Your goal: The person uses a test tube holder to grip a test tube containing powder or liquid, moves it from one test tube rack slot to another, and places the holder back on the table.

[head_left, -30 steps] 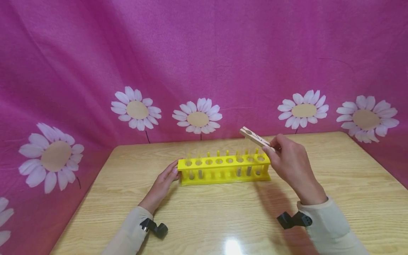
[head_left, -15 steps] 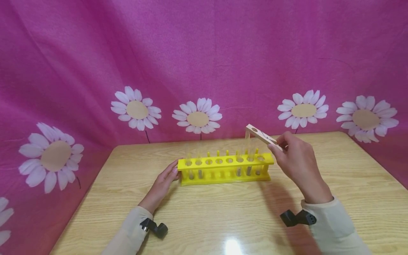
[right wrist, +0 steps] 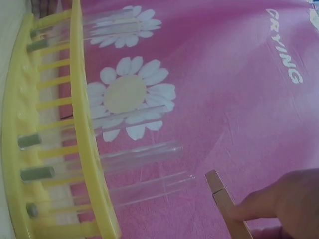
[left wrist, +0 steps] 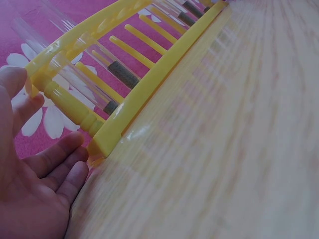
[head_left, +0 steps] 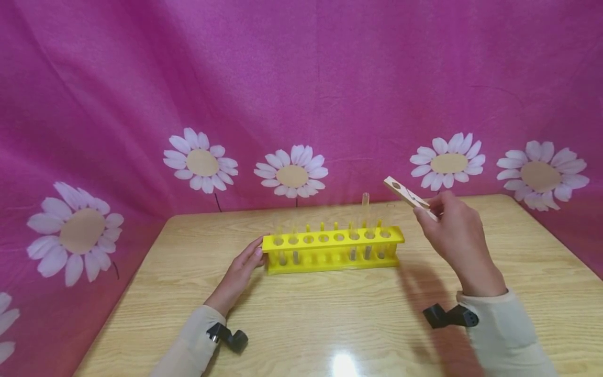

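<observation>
My left hand [head_left: 241, 269] holds the left end of a yellow test tube rack [head_left: 333, 241], its thumb and fingers at the end of the upper plate and lower fingers beside the base. Clear glass test tubes stand in the rack, two at the left and three at the right, with dark grey material at their bottoms. My right hand [head_left: 454, 238] pinches a wooden clothespin [head_left: 406, 192] by its rear end, tilted with its tip up to the left. In the right wrist view, the clothespin [right wrist: 223, 199] is apart from the nearest test tube [right wrist: 157, 188].
The rack stands on a wood-grain table [head_left: 311, 319] near its far side. Behind it hangs a magenta cloth [head_left: 330, 94] with white daisies. Each wrist carries a black camera mount [head_left: 450, 316].
The right hand has moved right and slightly up with the clothespin, from over the right-hand test tubes to beyond the rack's right end. The left hand and rack stay put.
</observation>
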The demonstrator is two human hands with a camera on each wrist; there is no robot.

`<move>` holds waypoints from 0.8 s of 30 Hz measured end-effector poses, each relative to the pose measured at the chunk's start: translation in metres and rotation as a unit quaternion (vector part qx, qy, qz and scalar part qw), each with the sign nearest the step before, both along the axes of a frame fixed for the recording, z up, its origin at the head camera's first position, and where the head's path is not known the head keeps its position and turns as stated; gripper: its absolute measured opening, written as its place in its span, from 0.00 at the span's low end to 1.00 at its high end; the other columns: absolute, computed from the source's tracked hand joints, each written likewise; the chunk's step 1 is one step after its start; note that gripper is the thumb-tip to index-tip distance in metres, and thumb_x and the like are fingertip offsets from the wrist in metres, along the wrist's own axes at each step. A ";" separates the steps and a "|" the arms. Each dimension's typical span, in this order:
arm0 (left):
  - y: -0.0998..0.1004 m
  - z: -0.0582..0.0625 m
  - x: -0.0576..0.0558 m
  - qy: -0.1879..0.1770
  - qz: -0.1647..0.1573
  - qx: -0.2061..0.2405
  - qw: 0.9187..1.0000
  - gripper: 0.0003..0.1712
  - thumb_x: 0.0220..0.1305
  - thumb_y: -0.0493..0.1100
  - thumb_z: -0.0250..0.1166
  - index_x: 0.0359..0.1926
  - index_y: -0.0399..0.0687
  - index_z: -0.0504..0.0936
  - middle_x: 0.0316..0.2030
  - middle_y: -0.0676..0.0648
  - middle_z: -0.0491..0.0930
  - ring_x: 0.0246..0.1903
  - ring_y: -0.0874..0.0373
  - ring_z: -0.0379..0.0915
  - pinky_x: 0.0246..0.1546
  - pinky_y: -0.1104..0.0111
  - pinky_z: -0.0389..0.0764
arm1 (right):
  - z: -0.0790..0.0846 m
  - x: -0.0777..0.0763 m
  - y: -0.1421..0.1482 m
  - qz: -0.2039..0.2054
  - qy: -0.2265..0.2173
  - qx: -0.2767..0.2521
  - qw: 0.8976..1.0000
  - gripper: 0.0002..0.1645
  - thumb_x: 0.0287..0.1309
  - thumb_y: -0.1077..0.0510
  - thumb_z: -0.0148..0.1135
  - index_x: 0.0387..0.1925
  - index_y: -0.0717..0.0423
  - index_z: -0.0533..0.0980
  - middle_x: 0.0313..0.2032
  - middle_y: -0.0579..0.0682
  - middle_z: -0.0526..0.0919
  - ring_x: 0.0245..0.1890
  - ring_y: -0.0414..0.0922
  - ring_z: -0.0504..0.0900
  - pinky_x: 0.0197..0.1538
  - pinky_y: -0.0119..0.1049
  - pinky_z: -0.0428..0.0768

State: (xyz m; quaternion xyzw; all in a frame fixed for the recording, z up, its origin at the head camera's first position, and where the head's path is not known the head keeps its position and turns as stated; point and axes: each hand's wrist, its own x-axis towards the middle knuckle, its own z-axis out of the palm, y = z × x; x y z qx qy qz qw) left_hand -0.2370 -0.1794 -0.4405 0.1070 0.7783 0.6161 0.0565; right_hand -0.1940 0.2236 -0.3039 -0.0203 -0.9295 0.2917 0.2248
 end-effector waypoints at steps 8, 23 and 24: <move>0.001 -0.003 -0.001 -0.002 0.005 -0.003 1.000 0.36 0.71 0.66 0.45 0.74 0.57 0.58 0.67 0.52 0.66 0.63 0.51 0.66 0.66 0.50 0.61 | 0.001 -0.001 0.006 -0.016 -0.018 -0.004 1.000 0.19 0.62 0.54 0.60 0.44 0.66 0.71 0.34 0.63 0.78 0.30 0.54 0.72 0.25 0.37 0.71; 0.000 -0.002 -0.002 -0.001 0.004 0.003 1.000 0.34 0.73 0.62 0.46 0.73 0.54 0.59 0.66 0.46 0.68 0.63 0.49 0.66 0.66 0.51 0.62 | -0.001 -0.003 0.011 -0.045 -0.033 0.003 0.998 0.14 0.60 0.58 0.61 0.39 0.68 0.72 0.31 0.63 0.75 0.29 0.56 0.70 0.28 0.42 0.67; 0.000 -0.002 -0.002 -0.001 0.003 0.001 1.000 0.34 0.73 0.62 0.46 0.73 0.54 0.59 0.66 0.47 0.67 0.63 0.49 0.65 0.66 0.51 0.62 | -0.001 -0.003 0.011 -0.045 -0.035 0.004 0.998 0.14 0.60 0.59 0.61 0.39 0.68 0.72 0.31 0.63 0.76 0.29 0.56 0.70 0.28 0.42 0.67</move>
